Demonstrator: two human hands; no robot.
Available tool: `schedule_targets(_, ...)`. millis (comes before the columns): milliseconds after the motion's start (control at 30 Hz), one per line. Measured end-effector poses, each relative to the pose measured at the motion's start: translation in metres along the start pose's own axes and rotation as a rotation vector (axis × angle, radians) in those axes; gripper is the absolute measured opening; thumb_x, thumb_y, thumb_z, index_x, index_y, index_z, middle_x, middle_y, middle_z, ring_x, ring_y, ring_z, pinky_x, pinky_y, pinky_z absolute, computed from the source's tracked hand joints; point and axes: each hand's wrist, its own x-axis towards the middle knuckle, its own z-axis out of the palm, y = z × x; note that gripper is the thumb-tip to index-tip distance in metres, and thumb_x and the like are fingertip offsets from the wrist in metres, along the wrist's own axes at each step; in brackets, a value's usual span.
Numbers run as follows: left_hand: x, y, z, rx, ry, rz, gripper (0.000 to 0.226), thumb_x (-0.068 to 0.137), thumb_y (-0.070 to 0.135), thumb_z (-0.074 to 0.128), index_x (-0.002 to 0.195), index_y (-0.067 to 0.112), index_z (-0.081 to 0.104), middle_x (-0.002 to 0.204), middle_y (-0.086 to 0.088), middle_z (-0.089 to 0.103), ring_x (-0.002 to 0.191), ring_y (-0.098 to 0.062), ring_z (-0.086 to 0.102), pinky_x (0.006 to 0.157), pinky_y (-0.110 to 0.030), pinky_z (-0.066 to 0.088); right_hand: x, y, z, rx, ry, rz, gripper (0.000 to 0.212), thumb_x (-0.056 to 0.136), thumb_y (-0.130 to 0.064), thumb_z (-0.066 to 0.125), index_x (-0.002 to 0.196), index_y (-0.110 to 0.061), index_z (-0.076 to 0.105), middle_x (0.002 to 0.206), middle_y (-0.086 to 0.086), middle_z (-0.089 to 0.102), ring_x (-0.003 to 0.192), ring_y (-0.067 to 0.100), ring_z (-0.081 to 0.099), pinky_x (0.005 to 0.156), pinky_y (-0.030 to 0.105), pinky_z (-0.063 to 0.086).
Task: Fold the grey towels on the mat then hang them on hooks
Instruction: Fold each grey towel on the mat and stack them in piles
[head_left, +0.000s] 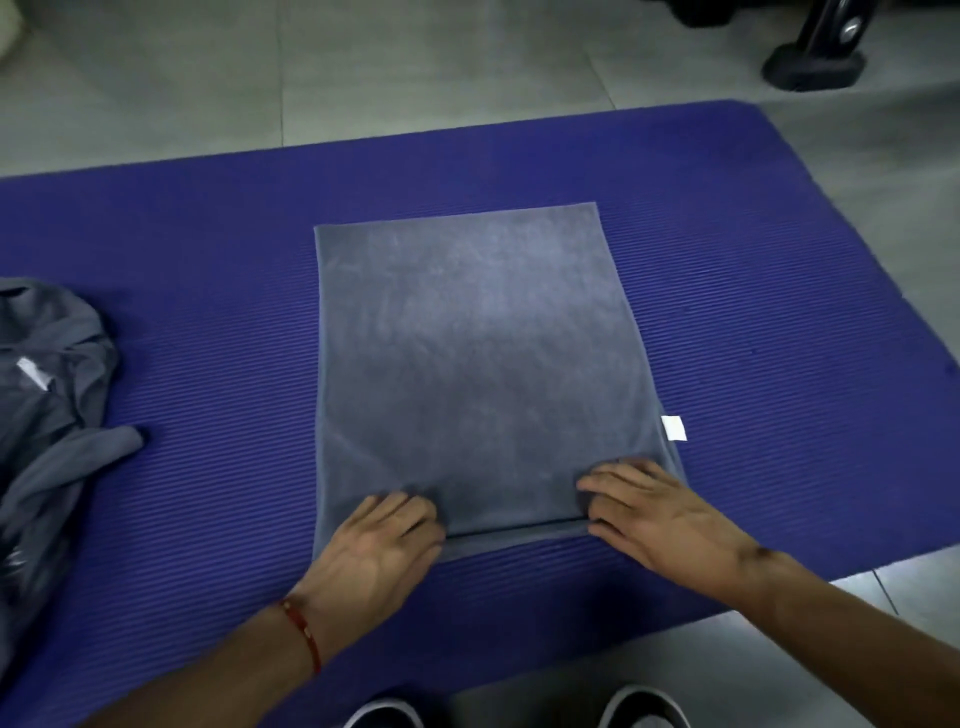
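A grey towel (478, 353) lies flat on the blue ribbed mat (753, 270), folded into a tall rectangle with two layers showing along its near edge. A white label (674, 428) sticks out at its right side. My left hand (379, 540) rests on the near left corner, fingers bent onto the top layer. On the near right corner lies my right hand (660, 509), its fingers stretched leftward and lying flat on the cloth. A heap of crumpled grey towels (47, 405) sits on the mat at the far left.
Grey floor tiles (363, 67) surround the mat. A black stand foot (815, 67) is at the top right, beyond the mat. The tips of two shoes (384, 714) show at the bottom edge, near the mat's front border.
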Motion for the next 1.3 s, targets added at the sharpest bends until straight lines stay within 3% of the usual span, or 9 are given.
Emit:
schedule_targets(167,0.045,-0.038,-0.034,-0.087,0.116,-0.311,0.019,0.098,0.039,0.044,0.104,0.029,0.060,0.092,0.002,0.068,0.084,-0.027,0.067,0.076,-0.042,0.055,0.041,0.020,-0.048,-0.041,0.206,0.216,0.020,0.100,-0.034,0.049,0.094,-0.021,0.063,0.077,-0.003,0.067,0.068,0.023,0.066,0.069,0.037,0.053)
schedule_targets(300,0.086,-0.033,-0.057,0.204,0.227,-0.277,0.025,0.085,0.011,0.065,0.110,0.017,0.065,0.104,-0.008,0.059,0.091,-0.034,0.056,0.075,-0.047,0.047,0.077,0.022,-0.069,-0.166,0.244,0.190,0.024,0.094,-0.025,0.067,0.116,-0.016,0.063,0.110,0.004,0.066,0.098,0.029,0.062,0.084,0.045,0.050)
schedule_targets(367,0.078,-0.012,-0.050,0.241,0.245,-0.089,0.012,0.089,0.021,0.062,0.099,0.017,0.067,0.096,-0.007,0.059,0.084,-0.031,0.056,0.071,-0.044,0.044,0.072,0.004,-0.058,-0.200,0.227,-0.004,0.014,0.093,-0.028,0.068,0.102,-0.019,0.062,0.098,0.002,0.060,0.090,0.026,0.057,0.079,0.044,0.049)
schedule_targets(467,0.037,0.017,-0.011,0.177,0.073,0.111,0.024,0.091,0.038,0.051,0.091,0.023,0.070,0.091,0.002,0.061,0.082,-0.020,0.060,0.075,-0.035,0.045,0.042,-0.024,-0.022,-0.181,0.055,-0.197,0.020,0.086,-0.041,0.073,0.091,-0.025,0.062,0.088,-0.005,0.055,0.084,0.019,0.054,0.078,0.035,0.040)
schedule_targets(567,0.006,0.020,0.021,0.151,-0.002,0.109,0.031,0.093,0.035,0.049,0.104,0.020,0.073,0.098,0.002,0.064,0.086,-0.017,0.062,0.085,-0.031,0.042,0.022,-0.028,-0.006,-0.132,-0.014,-0.143,0.025,0.083,-0.046,0.075,0.090,-0.025,0.063,0.097,-0.005,0.053,0.092,0.016,0.049,0.079,0.031,0.040)
schedule_targets(767,0.006,0.013,0.022,0.207,0.014,0.158,0.028,0.085,0.012,0.053,0.101,0.013,0.076,0.087,0.000,0.066,0.076,-0.018,0.063,0.079,-0.031,0.050,0.023,-0.035,-0.005,-0.181,0.078,-0.152,0.016,0.078,-0.013,0.076,0.073,-0.018,0.061,0.083,-0.001,0.052,0.080,0.018,0.047,0.073,0.033,0.037)
schedule_targets(967,0.000,0.018,0.012,0.116,-0.068,0.186,0.002,0.085,0.022,0.066,0.087,0.023,0.066,0.084,0.005,0.059,0.073,-0.013,0.056,0.077,-0.028,0.048,0.014,-0.033,0.000,-0.102,0.065,-0.145,0.014,0.089,-0.029,0.061,0.078,-0.019,0.063,0.088,-0.003,0.051,0.084,0.016,0.047,0.077,0.031,0.040)
schedule_targets(1200,-0.021,0.012,0.006,0.118,-0.136,0.088,0.028,0.090,0.028,0.047,0.109,0.024,0.067,0.096,0.006,0.062,0.083,-0.013,0.063,0.081,-0.032,0.057,-0.025,-0.011,0.001,-0.039,0.016,-0.028,0.025,0.093,-0.039,0.057,0.110,-0.024,0.067,0.103,-0.005,0.062,0.095,0.015,0.059,0.092,0.035,0.052)
schedule_targets(1300,-0.036,0.001,-0.002,0.087,-0.108,0.036,0.022,0.093,0.029,0.050,0.104,0.023,0.068,0.091,0.006,0.062,0.079,-0.015,0.064,0.077,-0.033,0.057,-0.042,0.005,-0.009,-0.012,0.002,0.020,0.019,0.097,-0.039,0.054,0.098,-0.024,0.066,0.093,-0.005,0.060,0.084,0.015,0.059,0.079,0.035,0.056)
